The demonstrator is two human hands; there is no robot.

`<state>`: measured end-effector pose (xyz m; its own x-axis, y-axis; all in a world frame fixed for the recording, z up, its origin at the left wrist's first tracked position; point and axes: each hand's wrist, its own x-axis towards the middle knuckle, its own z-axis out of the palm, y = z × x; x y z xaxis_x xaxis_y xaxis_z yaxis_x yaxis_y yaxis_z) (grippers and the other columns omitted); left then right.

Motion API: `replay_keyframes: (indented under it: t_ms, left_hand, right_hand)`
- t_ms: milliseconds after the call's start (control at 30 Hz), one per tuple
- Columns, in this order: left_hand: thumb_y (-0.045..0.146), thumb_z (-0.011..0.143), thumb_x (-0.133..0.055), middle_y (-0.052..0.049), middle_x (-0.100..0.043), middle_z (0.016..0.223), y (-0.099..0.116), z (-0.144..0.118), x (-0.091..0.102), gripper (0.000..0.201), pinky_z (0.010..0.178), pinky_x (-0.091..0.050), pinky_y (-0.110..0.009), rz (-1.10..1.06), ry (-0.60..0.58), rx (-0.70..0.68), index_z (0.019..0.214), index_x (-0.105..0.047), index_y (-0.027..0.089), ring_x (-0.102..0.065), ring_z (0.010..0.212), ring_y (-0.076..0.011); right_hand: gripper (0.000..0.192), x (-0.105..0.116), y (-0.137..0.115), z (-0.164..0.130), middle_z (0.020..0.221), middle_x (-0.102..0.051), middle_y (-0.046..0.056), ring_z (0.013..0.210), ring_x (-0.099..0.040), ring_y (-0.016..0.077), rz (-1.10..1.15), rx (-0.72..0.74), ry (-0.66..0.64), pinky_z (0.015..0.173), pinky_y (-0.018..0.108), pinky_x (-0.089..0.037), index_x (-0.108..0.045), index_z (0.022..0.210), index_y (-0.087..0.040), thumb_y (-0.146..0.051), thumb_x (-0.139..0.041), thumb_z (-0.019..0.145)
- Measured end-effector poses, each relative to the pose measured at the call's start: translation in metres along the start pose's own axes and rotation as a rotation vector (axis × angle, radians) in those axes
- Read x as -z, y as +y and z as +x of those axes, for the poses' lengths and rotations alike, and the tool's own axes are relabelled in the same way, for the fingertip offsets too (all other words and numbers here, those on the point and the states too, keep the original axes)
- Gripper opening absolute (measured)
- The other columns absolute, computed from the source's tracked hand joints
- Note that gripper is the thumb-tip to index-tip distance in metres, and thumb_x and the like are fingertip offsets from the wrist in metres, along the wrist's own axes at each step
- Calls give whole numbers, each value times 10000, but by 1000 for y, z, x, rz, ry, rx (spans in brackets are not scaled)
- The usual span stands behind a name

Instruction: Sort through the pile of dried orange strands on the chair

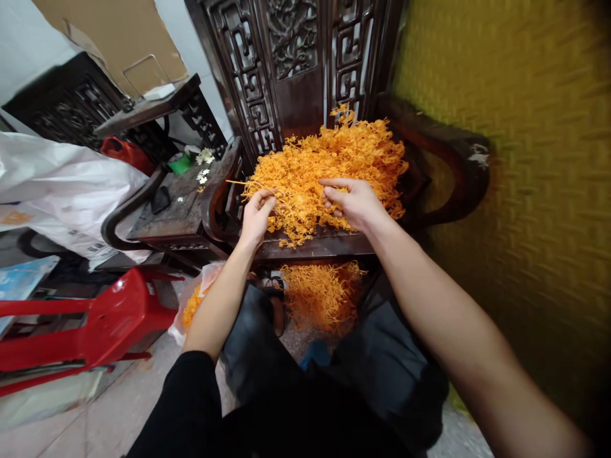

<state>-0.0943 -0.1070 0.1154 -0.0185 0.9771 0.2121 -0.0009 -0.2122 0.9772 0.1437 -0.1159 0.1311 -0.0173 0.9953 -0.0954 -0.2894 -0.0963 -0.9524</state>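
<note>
A large heap of orange artificial-looking sprigs (329, 159) lies on the seat of a dark carved wooden chair (315, 247). At the heap's left front, my left hand (258, 219) has thumb and fingers closed around an orange sprig (235, 182), whose thin stem sticks out to the left. My right hand (356, 203) hovers over the front right of the heap, index finger stretched out and fingers apart. I see nothing clearly held in it. Its fingertips are close to the sprigs, but contact cannot be made out.
Below the seat, between my legs, is another orange bunch (322, 296). A plastic bag (179, 318) with orange pieces stands on the floor at left, near a red plastic chair (119, 312). A small side table (176, 216) holds green tape (180, 164) and white flowers (205, 156).
</note>
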Motion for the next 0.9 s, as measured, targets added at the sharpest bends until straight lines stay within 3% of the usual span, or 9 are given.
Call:
replay_keyframes:
  t_ms: [67,133,233,300,433,633,800,900]
  left_hand:
    - [305,809,-769,-72,-745,1109,1,-2,2,299,741,-546,-291,-20,-18,5,1076,-671,211,-750,898,-195]
    - [272,780,-773,-80,-737,1166,0,-3,1,340,778,-553,-299,-37,-28,-5,1097,-664,215,-756,950,-202]
    - [316,749,-856,-94,-719,1256,-2,-4,-3,438,859,-571,-335,-12,-30,-52,1121,-643,223,-757,1012,-218]
    - [376,706,-927,-98,-707,1289,-3,-5,-7,525,928,-581,-378,4,-44,-85,1114,-632,226,-757,1030,-228]
    - [457,650,-986,-103,-696,1293,-4,-5,-10,627,986,-586,-430,-1,-66,-118,1110,-628,226,-763,1029,-244]
    - [459,625,-997,-104,-683,1298,-6,-5,-12,661,922,-598,-359,68,17,-144,1143,-654,233,-687,1190,-263]
    - [286,504,-1006,-31,-693,972,-9,1,-15,638,776,-574,-300,-51,126,-94,1020,-641,205,-693,931,-197]
    - [165,528,-912,14,-655,819,-8,16,-7,481,720,-517,-261,-41,275,-117,939,-662,189,-634,773,-138]
  right_hand:
    - [195,3,3,1,623,-558,-18,505,-468,83,-83,8,-32,388,211,-237,-753,915,-167,-317,-866,860]
    - [357,-1,8,-2,565,-496,-26,464,-392,81,-169,-34,-108,392,244,-204,-695,780,-175,-480,-862,860]
    - [560,-16,19,-9,526,-464,-23,433,-328,84,-227,-104,-225,407,277,-164,-569,662,-204,-681,-777,869]
    - [589,-26,27,-13,521,-452,-29,443,-316,87,-255,-55,-224,431,283,-163,-547,665,-212,-728,-752,864]
    - [535,-33,36,-13,540,-453,-40,490,-328,90,-319,104,-167,498,280,-212,-555,694,-206,-659,-789,856]
    - [471,-27,35,-12,572,-503,-18,539,-395,112,-406,189,-245,580,292,-300,-559,674,-192,-558,-683,943]
    - [385,-31,33,-15,579,-509,-14,574,-436,127,-514,268,-217,621,301,-322,-561,651,-187,-400,-624,965]
    - [356,-31,30,-19,565,-524,-10,571,-453,132,-558,250,-148,618,304,-336,-569,648,-190,-362,-631,954]
